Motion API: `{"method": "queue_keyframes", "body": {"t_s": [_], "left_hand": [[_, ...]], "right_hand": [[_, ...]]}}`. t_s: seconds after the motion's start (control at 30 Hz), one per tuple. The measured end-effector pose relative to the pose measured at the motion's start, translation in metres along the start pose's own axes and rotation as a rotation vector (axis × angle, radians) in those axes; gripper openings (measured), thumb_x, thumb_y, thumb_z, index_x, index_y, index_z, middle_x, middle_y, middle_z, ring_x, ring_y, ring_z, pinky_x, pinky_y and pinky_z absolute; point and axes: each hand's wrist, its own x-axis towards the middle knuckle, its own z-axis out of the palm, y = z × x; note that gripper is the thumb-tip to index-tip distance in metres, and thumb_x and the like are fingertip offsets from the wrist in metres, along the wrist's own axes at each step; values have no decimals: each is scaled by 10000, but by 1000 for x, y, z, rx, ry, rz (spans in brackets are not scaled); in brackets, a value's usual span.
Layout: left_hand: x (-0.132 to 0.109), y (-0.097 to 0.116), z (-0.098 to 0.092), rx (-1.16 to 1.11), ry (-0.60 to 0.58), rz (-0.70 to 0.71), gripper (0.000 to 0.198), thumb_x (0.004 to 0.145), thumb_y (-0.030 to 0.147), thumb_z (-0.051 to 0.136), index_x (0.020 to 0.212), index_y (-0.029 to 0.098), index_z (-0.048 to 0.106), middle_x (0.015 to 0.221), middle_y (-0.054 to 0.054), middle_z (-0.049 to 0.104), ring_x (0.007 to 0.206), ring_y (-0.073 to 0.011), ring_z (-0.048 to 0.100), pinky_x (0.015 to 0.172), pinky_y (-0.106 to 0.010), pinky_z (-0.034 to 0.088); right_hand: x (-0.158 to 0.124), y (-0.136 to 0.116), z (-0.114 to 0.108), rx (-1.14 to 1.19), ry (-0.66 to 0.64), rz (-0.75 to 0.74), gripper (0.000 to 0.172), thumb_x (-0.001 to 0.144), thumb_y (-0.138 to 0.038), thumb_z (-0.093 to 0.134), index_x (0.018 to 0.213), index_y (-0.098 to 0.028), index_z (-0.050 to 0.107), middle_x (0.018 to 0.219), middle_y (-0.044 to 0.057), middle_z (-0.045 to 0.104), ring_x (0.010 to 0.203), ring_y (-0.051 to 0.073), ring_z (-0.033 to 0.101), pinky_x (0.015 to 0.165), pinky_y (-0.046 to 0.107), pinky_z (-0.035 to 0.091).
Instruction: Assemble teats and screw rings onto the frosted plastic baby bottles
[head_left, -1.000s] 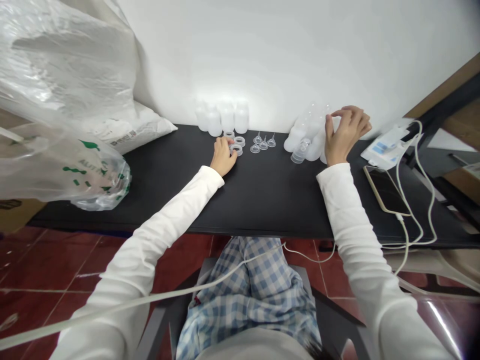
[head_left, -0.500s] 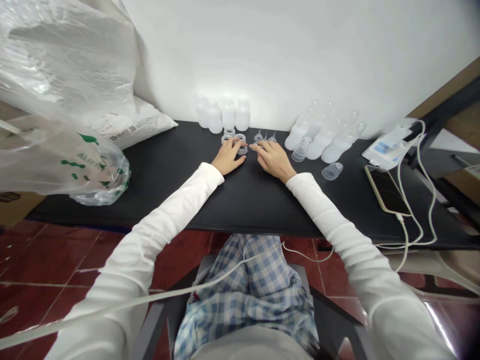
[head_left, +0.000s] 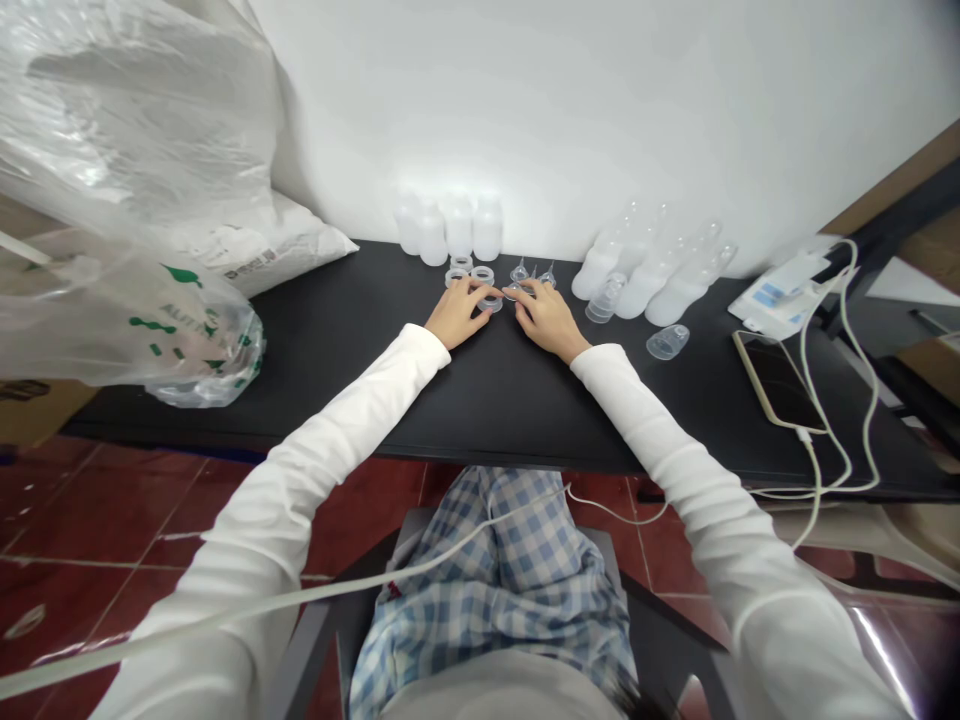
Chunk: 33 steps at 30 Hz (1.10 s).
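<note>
Both hands rest side by side on the black table (head_left: pixel 495 400) near the wall. My left hand (head_left: pixel 459 312) has its fingers curled over a translucent screw ring (head_left: pixel 491 301), with more rings (head_left: pixel 471 272) just behind. My right hand (head_left: pixel 546 317) reaches with its fingertips onto small clear teats (head_left: pixel 529 275); whether it grips one is hidden. A row of upright white bottles (head_left: pixel 450 228) stands against the wall behind the rings.
Several capped bottles (head_left: pixel 649 270) lie tilted against the wall at the right, with a loose clear cap (head_left: pixel 666 342) in front. A phone (head_left: pixel 778 378) with white cables lies far right. Plastic bags (head_left: pixel 180 330) fill the left end.
My right hand left the lying bottles a second ago and came to the teats in the middle. A clear cap now lies on the table. Since half a second ago both hands barely shifted.
</note>
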Motion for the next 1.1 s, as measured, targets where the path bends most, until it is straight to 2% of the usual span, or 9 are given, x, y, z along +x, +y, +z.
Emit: {"method": "queue_keyframes", "body": {"t_s": [0.13, 0.23, 0.3, 0.43, 0.57, 0.73, 0.87, 0.97, 1.1], "left_hand": [[2, -3, 2, -147, 55, -60, 349, 903, 198, 678, 1252, 199, 678, 1216, -105, 615, 1152, -239, 622, 1111, -459, 513], [5, -6, 5, -366, 155, -197, 287, 902, 227, 703, 1183, 192, 652, 1207, -93, 659, 974, -166, 672, 985, -372, 580], [8, -7, 6, -538, 201, -325, 214, 918, 264, 701, 1104, 186, 629, 1132, -78, 696, 854, -129, 685, 892, -320, 601], [14, -6, 7, -889, 198, -533, 195, 964, 349, 661, 960, 179, 565, 847, -28, 707, 661, -101, 690, 691, -235, 600], [17, -3, 2, -1019, 155, -623, 292, 995, 449, 614, 913, 177, 544, 714, -16, 698, 569, -100, 681, 587, -198, 574], [17, 2, -1, -994, 130, -634, 261, 1001, 397, 618, 897, 162, 572, 676, -11, 690, 524, -95, 662, 538, -181, 532], [16, 4, -1, -972, 145, -620, 214, 1011, 338, 602, 895, 159, 577, 732, -16, 708, 514, -78, 647, 536, -180, 520], [13, 5, -2, -923, 134, -544, 223, 1000, 381, 621, 926, 171, 604, 809, -25, 737, 535, -77, 653, 559, -191, 529], [7, 14, -4, -830, 118, -385, 228, 981, 422, 645, 980, 195, 645, 827, -10, 741, 548, -76, 654, 578, -193, 517]], "right_hand": [[-1, 6, 4, 57, 8, -8, 459, 1020, -217, 353, 1378, -147, 633, 1371, 193, 619, 1224, 343, 559, 1078, 560, 471], [-2, 8, 3, 97, 59, -30, 440, 994, -202, 385, 1368, -150, 612, 1304, 189, 628, 1199, 340, 554, 1085, 583, 464], [-3, 9, 2, 109, 85, -45, 378, 980, -205, 425, 1294, -160, 631, 1233, 173, 633, 1161, 334, 560, 1068, 582, 474], [-3, 10, 2, 120, 72, -48, 232, 964, -246, 517, 1148, -160, 630, 1157, 163, 617, 1114, 328, 557, 1039, 570, 485], [-2, 13, 5, 172, 79, -35, 235, 945, -244, 548, 1162, -157, 572, 1172, 169, 590, 1114, 321, 551, 1024, 569, 490], [-3, 11, 4, 330, 160, -42, 185, 1006, -296, 484, 1140, -190, 553, 1115, 138, 614, 1029, 266, 588, 968, 485, 532], [-6, -1, -7, 415, 255, -35, 294, 1074, -435, 401, 1180, -213, 561, 1079, 99, 645, 897, 205, 616, 879, 393, 551], [-8, -8, -14, 362, 255, -63, 363, 1082, -495, 374, 1168, -225, 600, 1004, 76, 658, 821, 186, 609, 839, 366, 544], [-7, -10, -17, 287, 227, -112, 412, 1082, -512, 365, 1144, -212, 639, 965, 85, 661, 851, 209, 627, 877, 402, 535]]}}
